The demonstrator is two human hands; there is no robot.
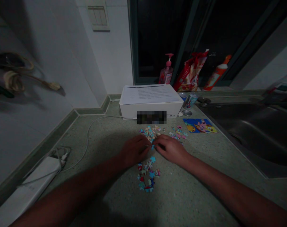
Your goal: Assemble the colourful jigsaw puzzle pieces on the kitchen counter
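My left hand (134,149) and my right hand (170,148) rest on the speckled counter (105,138), fingertips meeting over a small blue jigsaw piece (152,147). Both hands are closed in a pinch on it. A loose heap of colourful puzzle pieces (150,131) lies just beyond the hands, a smaller heap (178,133) sits to its right, and several joined pieces (146,175) lie just below the hands. A cartoon reference picture (199,125) lies flat at the right.
A white box with a printed sheet on top (150,101) stands behind the pieces. A steel sink (257,132) is at the right. A power strip and cables (39,176) lie at the left. A pump bottle (166,72), a red bag (190,74) and cans stand by the window.
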